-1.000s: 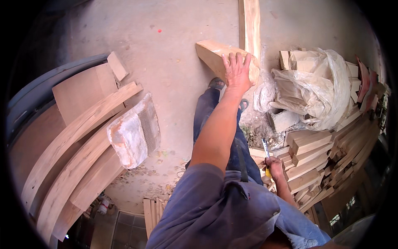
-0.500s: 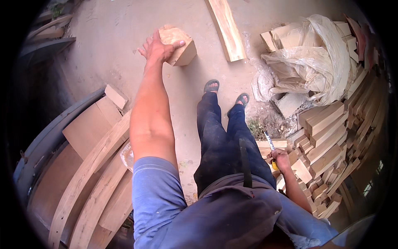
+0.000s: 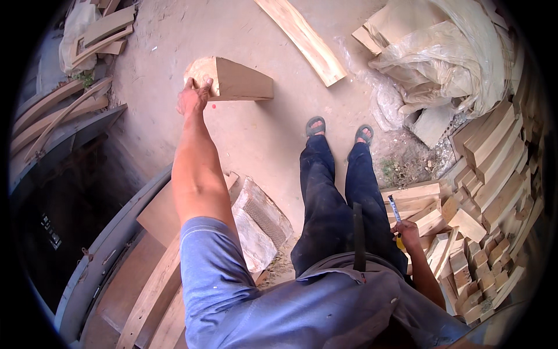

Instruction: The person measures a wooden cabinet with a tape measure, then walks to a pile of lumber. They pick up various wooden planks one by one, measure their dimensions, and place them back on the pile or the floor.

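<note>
Dusty concrete floor (image 3: 157,87) lies, in the head view, under a thick pale wooden block (image 3: 244,79). The left hand (image 3: 192,100) touches its end with bent fingers; whether they clamp, I cannot tell. Slipping fingers could perhaps let it topple. The right hand (image 3: 409,234) clasps a yellow tape measure (image 3: 400,242). Counted: one block, one tape measure, one long plank (image 3: 305,43).

We log: plastic sheeting (image 3: 453,67), upper right; stacked timber (image 3: 494,195), lower right; whitish mesh-sided package (image 3: 254,231), lower centre-left; curved slats (image 3: 47,106), upper left.
</note>
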`<control>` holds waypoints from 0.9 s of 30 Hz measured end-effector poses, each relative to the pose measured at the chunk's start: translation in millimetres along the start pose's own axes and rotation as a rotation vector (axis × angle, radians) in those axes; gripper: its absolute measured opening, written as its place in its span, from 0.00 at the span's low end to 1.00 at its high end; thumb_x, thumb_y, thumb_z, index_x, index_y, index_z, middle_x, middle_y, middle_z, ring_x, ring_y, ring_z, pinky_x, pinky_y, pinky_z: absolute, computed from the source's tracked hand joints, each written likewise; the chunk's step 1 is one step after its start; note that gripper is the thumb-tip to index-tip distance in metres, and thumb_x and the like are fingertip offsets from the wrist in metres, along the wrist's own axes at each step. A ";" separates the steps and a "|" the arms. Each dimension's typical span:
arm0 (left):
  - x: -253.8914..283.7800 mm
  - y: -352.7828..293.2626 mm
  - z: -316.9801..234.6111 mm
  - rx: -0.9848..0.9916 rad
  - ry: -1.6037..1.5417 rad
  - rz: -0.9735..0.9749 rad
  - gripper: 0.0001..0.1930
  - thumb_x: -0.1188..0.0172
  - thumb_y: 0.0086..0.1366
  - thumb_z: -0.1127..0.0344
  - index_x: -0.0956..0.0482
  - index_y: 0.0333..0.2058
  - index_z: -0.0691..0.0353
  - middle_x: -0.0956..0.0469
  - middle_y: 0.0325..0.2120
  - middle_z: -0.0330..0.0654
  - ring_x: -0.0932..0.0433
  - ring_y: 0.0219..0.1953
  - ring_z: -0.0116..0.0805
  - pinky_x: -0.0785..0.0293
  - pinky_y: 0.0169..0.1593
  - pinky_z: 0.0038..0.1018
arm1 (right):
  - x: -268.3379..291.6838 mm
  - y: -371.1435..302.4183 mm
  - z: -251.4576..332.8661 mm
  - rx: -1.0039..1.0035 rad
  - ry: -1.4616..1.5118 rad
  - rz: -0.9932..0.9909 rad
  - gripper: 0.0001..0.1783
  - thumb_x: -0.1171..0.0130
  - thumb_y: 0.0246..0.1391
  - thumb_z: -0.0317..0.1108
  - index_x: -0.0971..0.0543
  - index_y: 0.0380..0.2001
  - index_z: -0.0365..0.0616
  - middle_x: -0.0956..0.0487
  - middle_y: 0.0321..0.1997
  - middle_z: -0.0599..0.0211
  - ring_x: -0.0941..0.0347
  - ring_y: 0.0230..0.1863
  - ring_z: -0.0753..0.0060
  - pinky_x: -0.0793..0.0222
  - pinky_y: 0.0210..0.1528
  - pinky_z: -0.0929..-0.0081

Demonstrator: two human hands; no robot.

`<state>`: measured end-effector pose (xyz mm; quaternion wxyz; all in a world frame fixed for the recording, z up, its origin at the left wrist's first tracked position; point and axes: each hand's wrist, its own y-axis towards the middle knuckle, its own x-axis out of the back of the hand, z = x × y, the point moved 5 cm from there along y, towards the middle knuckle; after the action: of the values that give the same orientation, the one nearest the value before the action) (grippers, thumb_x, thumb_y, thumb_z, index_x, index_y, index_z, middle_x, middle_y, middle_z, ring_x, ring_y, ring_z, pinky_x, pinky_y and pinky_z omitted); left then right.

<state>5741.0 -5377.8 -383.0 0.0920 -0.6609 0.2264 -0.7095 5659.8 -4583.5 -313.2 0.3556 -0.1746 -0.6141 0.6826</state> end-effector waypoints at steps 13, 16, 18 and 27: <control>-12.1 6.7 10.4 -0.014 -0.296 -0.082 0.53 0.32 0.47 0.32 0.43 0.68 0.48 0.31 0.60 0.51 0.35 0.63 0.53 0.41 0.64 0.48 | -0.6 13.8 -2.3 0.024 -0.012 0.009 0.14 0.48 0.59 0.34 0.21 0.26 0.34 0.20 0.24 0.60 0.26 0.18 0.71 0.28 0.24 0.74; -0.7 -11.2 -8.7 -0.006 -0.173 -0.176 0.53 0.33 0.48 0.32 0.43 0.68 0.49 0.32 0.60 0.54 0.35 0.63 0.54 0.40 0.64 0.47 | -3.8 18.0 -6.0 0.035 0.001 0.002 0.14 0.47 0.59 0.34 0.21 0.26 0.34 0.20 0.24 0.60 0.26 0.19 0.71 0.28 0.24 0.74; 3.9 -11.8 6.8 -0.029 -0.193 -0.246 0.52 0.35 0.50 0.32 0.43 0.68 0.53 0.32 0.60 0.56 0.36 0.63 0.56 0.41 0.65 0.47 | -4.6 19.1 -0.2 0.060 -0.009 0.003 0.14 0.47 0.58 0.34 0.21 0.26 0.34 0.20 0.24 0.60 0.25 0.19 0.71 0.27 0.25 0.74; -53.1 -129.6 37.1 -0.111 -0.303 -0.475 0.41 0.37 0.60 0.53 0.43 0.65 0.67 0.40 0.63 0.61 0.45 0.66 0.57 0.54 0.69 0.48 | -33.1 8.1 36.3 0.049 -0.047 -0.004 0.14 0.46 0.59 0.35 0.21 0.26 0.35 0.19 0.25 0.61 0.23 0.22 0.71 0.25 0.27 0.73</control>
<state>5805.0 -5248.3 -372.3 -0.0802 -0.7981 0.0871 -0.5908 5655.8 -4632.6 -320.9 0.3465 -0.1486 -0.6056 0.7008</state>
